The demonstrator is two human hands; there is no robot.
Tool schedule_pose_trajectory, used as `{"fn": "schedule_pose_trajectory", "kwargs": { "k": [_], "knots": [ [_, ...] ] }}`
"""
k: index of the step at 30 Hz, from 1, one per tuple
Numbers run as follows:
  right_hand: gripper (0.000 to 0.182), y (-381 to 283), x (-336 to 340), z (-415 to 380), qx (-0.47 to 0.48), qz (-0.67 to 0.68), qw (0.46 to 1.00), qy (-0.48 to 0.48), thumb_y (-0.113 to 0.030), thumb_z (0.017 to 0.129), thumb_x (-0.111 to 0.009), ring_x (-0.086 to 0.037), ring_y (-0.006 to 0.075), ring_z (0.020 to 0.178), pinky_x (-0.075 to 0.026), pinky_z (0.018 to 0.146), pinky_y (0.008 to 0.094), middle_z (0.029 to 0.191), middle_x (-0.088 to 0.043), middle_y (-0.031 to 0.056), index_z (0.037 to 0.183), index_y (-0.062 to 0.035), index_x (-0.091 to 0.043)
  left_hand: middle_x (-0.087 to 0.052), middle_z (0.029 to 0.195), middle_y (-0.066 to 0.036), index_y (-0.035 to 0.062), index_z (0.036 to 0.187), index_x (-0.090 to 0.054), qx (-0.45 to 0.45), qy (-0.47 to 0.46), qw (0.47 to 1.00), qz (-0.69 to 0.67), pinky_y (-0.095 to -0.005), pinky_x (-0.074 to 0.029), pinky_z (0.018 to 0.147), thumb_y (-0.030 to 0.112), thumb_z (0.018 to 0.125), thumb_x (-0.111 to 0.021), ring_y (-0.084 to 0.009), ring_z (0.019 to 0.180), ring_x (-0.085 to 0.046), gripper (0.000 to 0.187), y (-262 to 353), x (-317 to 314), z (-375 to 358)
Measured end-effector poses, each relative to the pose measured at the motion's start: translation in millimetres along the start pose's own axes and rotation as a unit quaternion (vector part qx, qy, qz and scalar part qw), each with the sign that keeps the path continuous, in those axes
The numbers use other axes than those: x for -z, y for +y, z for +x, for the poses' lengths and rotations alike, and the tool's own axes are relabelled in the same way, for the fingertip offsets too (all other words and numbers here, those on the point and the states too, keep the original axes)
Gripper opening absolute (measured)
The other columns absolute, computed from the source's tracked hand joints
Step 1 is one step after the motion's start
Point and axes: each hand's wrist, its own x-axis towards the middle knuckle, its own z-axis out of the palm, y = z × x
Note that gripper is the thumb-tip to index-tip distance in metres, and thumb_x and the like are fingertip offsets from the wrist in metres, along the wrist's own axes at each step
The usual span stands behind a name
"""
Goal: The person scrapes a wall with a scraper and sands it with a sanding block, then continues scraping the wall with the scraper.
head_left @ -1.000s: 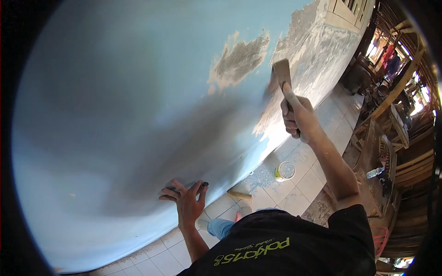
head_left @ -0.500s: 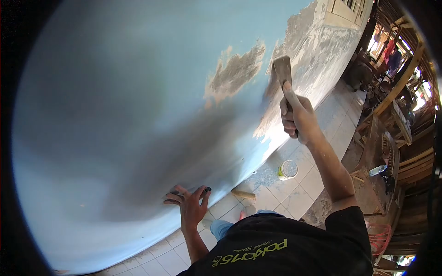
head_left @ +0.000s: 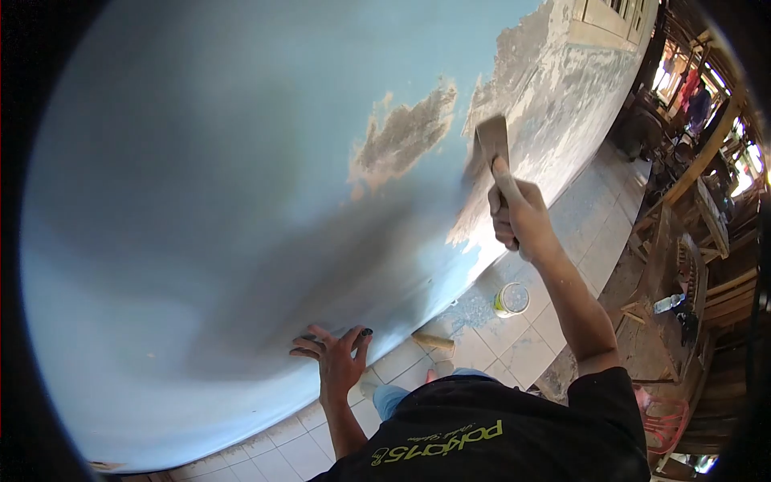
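My right hand (head_left: pixel 520 215) is closed round the handle of a flat scraper (head_left: pixel 491 138), its wide blade up near the bare, scraped part of the blue wall (head_left: pixel 241 161). A separate grey patch (head_left: pixel 409 132) of stripped paint lies left of the blade. Low on the wall, my left hand (head_left: pixel 339 357) has its fingers bent, several touching or close to the surface. Between its thumb and index finger is a small dark object (head_left: pixel 366 332), too small to make out.
On the tiled floor (head_left: pixel 522 353) stand a white bucket (head_left: pixel 511 300) and, nearer the wall, a short wooden piece (head_left: pixel 434 341). At right are wooden furniture, a plastic bottle (head_left: pixel 668 304) and a red chair (head_left: pixel 665 422). A window frame (head_left: pixel 598 32) is at the upper right.
My right hand and the scraper have moved slightly down in view. The bucket and floor things have shifted a little right as the view moved. My left hand keeps nearly the same place.
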Motion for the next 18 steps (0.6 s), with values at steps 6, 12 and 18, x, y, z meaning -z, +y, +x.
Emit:
{"fn": "schedule_pose_trajectory", "kwargs": {
  "k": [6, 12, 18],
  "knots": [
    [0.058, 27.8, -6.6, -2.1, -0.017, 0.011, 1.000, 0.002, -0.056, 0.097, -0.052, -0.024, 0.0046, 0.031, -0.017, 0.029, 0.0235, 0.045, -0.029, -0.0070, 0.060, -0.0122, -0.042, 0.009, 0.150, -0.037, 0.0304, 0.113, -0.070, 0.005, 0.000, 1.000, -0.014, -0.0885, 0.002, 0.088, 0.052, 0.090, -0.062, -0.0828, 0.117, 0.005, 0.032, 0.5, 6.4, 2.5],
    [0.057, 13.1, 2.7, 2.1, 0.037, 0.045, 0.998, -0.030, -0.055, 0.096, -0.053, -0.026, 0.0046, 0.031, -0.018, 0.030, 0.0238, 0.045, -0.031, -0.0068, 0.061, -0.0110, -0.045, 0.001, 0.141, -0.046, 0.0309, 0.113, -0.070, 0.024, -0.068, 0.997, -0.012, -0.0884, -0.001, 0.087, 0.051, 0.091, -0.061, -0.0838, 0.115, 0.007, 0.031, 5.2, 12.5, 9.0],
    [0.053, 66.8, 19.9, -5.8, -0.064, 0.139, 0.983, -0.097, -0.049, 0.099, -0.053, -0.029, 0.0052, 0.032, -0.020, 0.030, 0.0235, 0.048, -0.034, -0.0054, 0.066, -0.0078, -0.049, 0.012, 0.146, -0.045, 0.0263, 0.106, -0.072, 0.029, -0.015, 0.999, 0.003, -0.0844, 0.000, 0.095, 0.047, 0.091, -0.063, -0.0801, 0.120, 0.016, 0.027, 11.6, 13.8, 0.5]
  ]
}}
